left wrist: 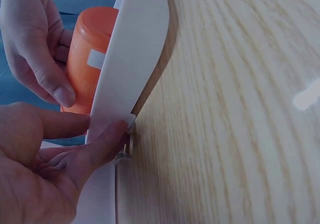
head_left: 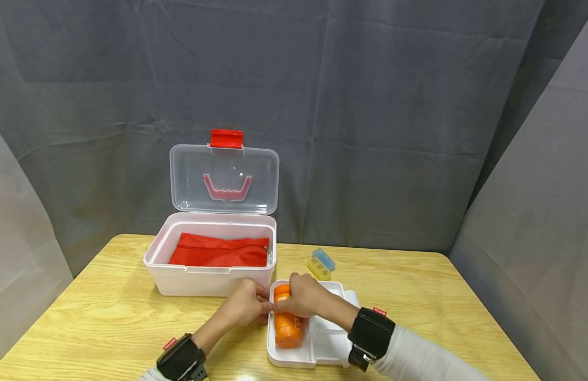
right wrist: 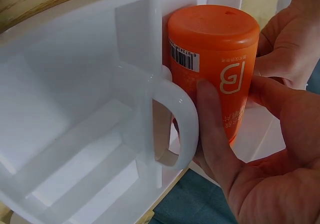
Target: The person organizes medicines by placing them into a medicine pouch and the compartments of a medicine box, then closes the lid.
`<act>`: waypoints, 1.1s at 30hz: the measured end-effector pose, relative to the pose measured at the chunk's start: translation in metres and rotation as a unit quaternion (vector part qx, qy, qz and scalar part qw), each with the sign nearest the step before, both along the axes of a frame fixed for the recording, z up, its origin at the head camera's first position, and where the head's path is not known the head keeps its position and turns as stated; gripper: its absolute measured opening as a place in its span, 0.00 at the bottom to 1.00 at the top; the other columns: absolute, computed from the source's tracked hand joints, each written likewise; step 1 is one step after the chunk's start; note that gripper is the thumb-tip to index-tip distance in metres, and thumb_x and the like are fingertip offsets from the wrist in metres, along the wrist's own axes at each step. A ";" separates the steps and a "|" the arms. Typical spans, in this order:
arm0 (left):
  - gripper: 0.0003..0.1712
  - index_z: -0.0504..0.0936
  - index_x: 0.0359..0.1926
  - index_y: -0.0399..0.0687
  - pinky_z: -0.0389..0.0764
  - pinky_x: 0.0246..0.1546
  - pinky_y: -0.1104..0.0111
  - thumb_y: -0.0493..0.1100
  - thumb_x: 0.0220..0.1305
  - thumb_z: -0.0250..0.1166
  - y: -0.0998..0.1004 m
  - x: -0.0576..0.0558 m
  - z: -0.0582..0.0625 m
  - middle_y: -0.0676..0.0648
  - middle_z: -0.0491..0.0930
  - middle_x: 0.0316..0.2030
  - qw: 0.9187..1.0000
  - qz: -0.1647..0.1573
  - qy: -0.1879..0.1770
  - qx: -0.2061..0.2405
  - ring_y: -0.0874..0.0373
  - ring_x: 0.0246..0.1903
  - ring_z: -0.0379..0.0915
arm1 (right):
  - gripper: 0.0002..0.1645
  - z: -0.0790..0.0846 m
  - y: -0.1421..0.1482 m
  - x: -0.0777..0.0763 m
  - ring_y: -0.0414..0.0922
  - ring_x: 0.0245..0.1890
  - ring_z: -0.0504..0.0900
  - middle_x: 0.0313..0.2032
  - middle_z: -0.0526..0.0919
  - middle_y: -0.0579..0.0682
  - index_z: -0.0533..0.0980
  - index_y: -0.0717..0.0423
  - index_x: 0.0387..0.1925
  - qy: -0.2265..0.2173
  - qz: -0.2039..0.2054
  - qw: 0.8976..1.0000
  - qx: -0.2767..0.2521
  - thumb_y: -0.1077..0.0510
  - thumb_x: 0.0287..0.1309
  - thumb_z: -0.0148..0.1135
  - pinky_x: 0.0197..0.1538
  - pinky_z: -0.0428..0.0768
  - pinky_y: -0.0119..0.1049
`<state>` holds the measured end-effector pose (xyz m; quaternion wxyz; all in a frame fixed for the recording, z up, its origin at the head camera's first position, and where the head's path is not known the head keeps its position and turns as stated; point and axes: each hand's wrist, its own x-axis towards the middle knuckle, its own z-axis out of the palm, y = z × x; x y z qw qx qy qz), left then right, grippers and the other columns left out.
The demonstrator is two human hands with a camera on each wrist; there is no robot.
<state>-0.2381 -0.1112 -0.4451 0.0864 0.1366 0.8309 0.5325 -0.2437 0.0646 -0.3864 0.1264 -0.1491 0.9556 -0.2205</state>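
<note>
An orange bottle (head_left: 288, 334) lies lengthwise in the left compartment of a white divided tray (head_left: 331, 349). Fingers and thumb of my right hand (head_left: 304, 295) grip it near its cap. In the right wrist view the bottle (right wrist: 212, 59) shows a barcode label, beside the tray's curved handle (right wrist: 184, 116). My left hand (head_left: 246, 304) pinches the tray's left wall; the left wrist view has its fingers on both sides of that white wall (left wrist: 131, 49), close to the bottle.
Behind on the left stands a white box (head_left: 208, 281) with its clear lid (head_left: 191, 180) raised. A red pouch (head_left: 218, 251) lies inside. Just past the tray sits a small yellow and blue pill case (head_left: 321, 264). Grey cloth (head_left: 370, 132) hangs around the table.
</note>
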 end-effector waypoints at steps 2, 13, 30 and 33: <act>0.08 0.85 0.39 0.24 0.88 0.29 0.60 0.27 0.57 0.68 0.000 0.000 0.000 0.35 0.88 0.31 1.000 0.002 -0.003 0.002 0.52 0.29 0.87 | 0.29 0.000 0.000 0.000 0.46 0.23 0.76 0.24 0.76 0.52 0.72 0.60 0.34 -0.005 0.000 1.000 -0.001 0.42 0.50 0.77 0.25 0.74 0.34; 0.10 0.84 0.41 0.22 0.88 0.29 0.60 0.26 0.58 0.67 0.002 0.000 -0.001 0.35 0.88 0.33 1.000 0.005 -0.018 0.015 0.52 0.31 0.87 | 0.22 0.002 0.002 -0.002 0.45 0.22 0.75 0.23 0.75 0.51 0.74 0.60 0.33 -0.003 0.013 1.000 0.002 0.48 0.55 0.74 0.24 0.72 0.33; 0.09 0.83 0.41 0.22 0.88 0.29 0.60 0.25 0.59 0.66 0.001 0.001 0.001 0.35 0.87 0.32 0.999 0.004 -0.029 0.022 0.51 0.31 0.86 | 0.25 0.006 0.006 -0.008 0.45 0.16 0.77 0.27 0.77 0.52 0.76 0.66 0.45 0.008 0.000 1.000 -0.018 0.50 0.57 0.73 0.19 0.77 0.33; 0.09 0.83 0.41 0.22 0.88 0.29 0.60 0.25 0.59 0.66 0.000 0.001 0.001 0.35 0.87 0.32 0.999 0.004 -0.029 0.023 0.51 0.30 0.86 | 0.26 0.006 0.009 -0.010 0.45 0.16 0.77 0.28 0.78 0.52 0.76 0.66 0.47 0.014 -0.005 1.000 -0.023 0.50 0.57 0.73 0.19 0.78 0.34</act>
